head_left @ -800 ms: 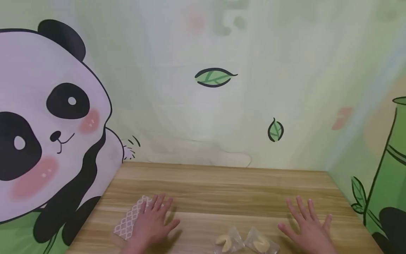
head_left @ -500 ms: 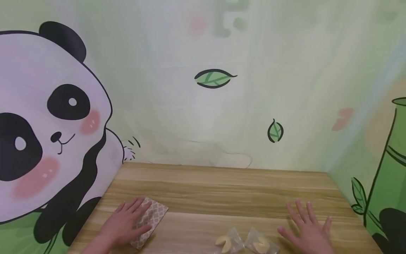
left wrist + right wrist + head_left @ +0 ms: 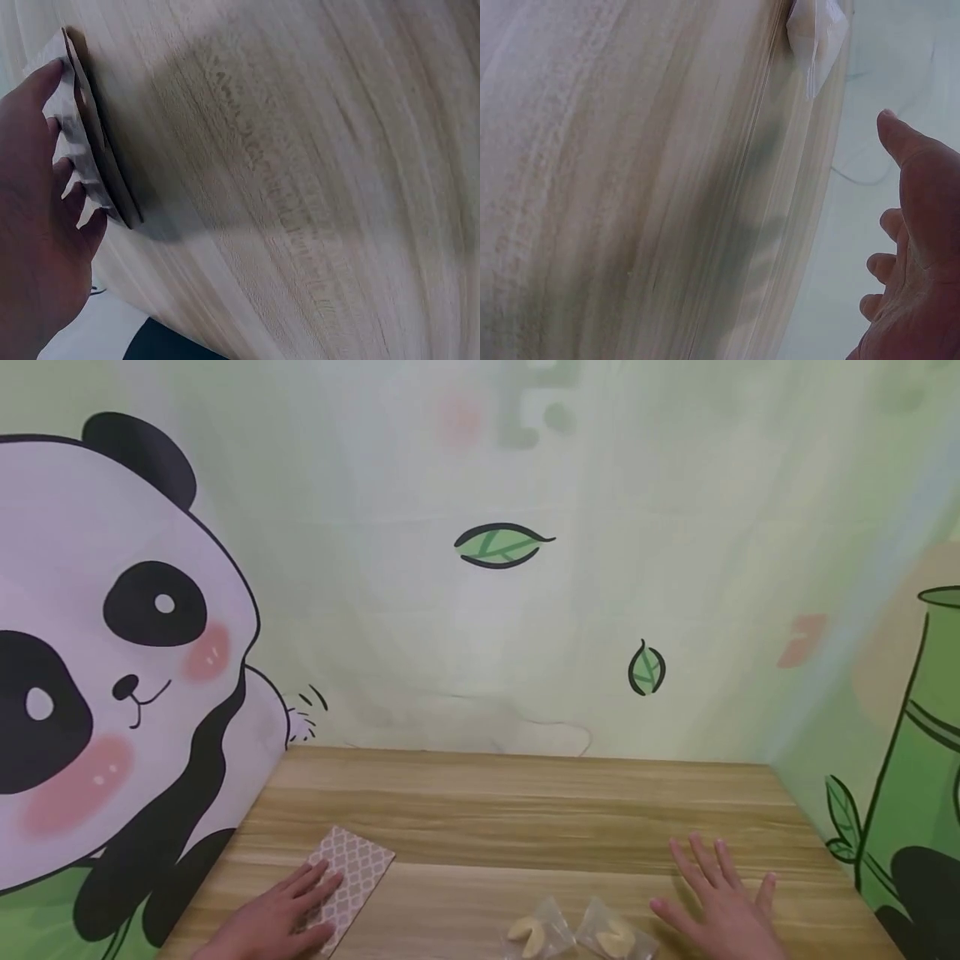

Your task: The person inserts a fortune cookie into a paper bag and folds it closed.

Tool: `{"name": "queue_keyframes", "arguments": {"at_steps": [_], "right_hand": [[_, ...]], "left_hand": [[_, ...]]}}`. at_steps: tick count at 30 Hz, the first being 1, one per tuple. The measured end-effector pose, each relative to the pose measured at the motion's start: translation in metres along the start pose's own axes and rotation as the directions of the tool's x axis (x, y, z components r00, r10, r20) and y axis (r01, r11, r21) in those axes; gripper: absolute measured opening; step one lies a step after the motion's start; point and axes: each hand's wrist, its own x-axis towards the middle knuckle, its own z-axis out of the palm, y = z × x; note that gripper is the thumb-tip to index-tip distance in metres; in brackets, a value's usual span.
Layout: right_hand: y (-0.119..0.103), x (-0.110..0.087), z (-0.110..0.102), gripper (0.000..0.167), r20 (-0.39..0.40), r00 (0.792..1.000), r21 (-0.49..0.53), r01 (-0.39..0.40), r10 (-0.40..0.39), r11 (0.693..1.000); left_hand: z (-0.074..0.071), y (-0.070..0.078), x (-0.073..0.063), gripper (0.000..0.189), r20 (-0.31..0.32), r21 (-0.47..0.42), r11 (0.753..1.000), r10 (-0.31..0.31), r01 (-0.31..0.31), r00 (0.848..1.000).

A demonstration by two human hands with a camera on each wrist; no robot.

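Observation:
A flat paper bag [image 3: 360, 867] with a white lattice pattern lies slanted on the left of the table. My left hand [image 3: 272, 917] is over its left side, fingers loosely extended at the pattern. In the left wrist view, the fingertips of the left hand [image 3: 45, 180] overlap the bag [image 3: 82, 142], whose thin layers part slightly along one edge. Right of centre, my right hand [image 3: 722, 906] has its fingers spread and holds nothing. Between the hands lie two fortune cookies, one on the left [image 3: 531, 933] and one on the right [image 3: 617, 937], in clear wrappers.
The wood-grain table [image 3: 525, 810] meets a pale green printed backdrop [image 3: 420, 635] at its far edge. A panda print [image 3: 150, 693] borders the left side, and a green bamboo print [image 3: 907, 760] the right.
My left hand has moved left across the paper bag, uncovering its right side. The bag, the wrapped fortune cookies and my right hand stay nearly in place.

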Motion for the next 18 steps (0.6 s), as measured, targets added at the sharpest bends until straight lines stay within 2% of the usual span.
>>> {"name": "queue_keyframes", "arguments": {"at_steps": [4, 7, 11, 14, 18], "right_hand": [[-0.002, 0.001, 0.003, 0.097, 0.009, 1.000, 0.009, 0.002, -0.002, 1.000], [-0.004, 0.001, 0.004, 0.096, 0.014, 1.000, 0.016, 0.000, 0.000, 1.000], [-0.007, 0.001, 0.006, 0.096, 0.012, 1.000, 0.018, -0.004, 0.003, 1.000], [-0.011, 0.002, 0.006, 0.095, 0.010, 1.000, 0.014, -0.002, 0.002, 1.000], [-0.015, 0.003, 0.007, 0.094, 0.005, 1.000, 0.021, 0.009, -0.009, 1.000]], "left_hand": [[0.003, 0.005, 0.000, 0.078, -0.038, 0.035, 0.999, 0.011, -0.010, 0.999], [0.005, 0.017, 0.006, 0.079, -0.038, 0.036, 0.999, -0.008, 0.010, 0.999], [0.009, 0.042, 0.025, 0.079, -0.040, 0.009, 0.998, -0.055, 0.056, 0.998], [0.016, 0.063, 0.042, 0.077, -0.103, -0.001, 0.999, -0.044, 0.044, 0.994], [0.027, 0.095, 0.068, 0.075, -0.205, 0.013, 1.000, -0.016, 0.019, 0.979]]}}
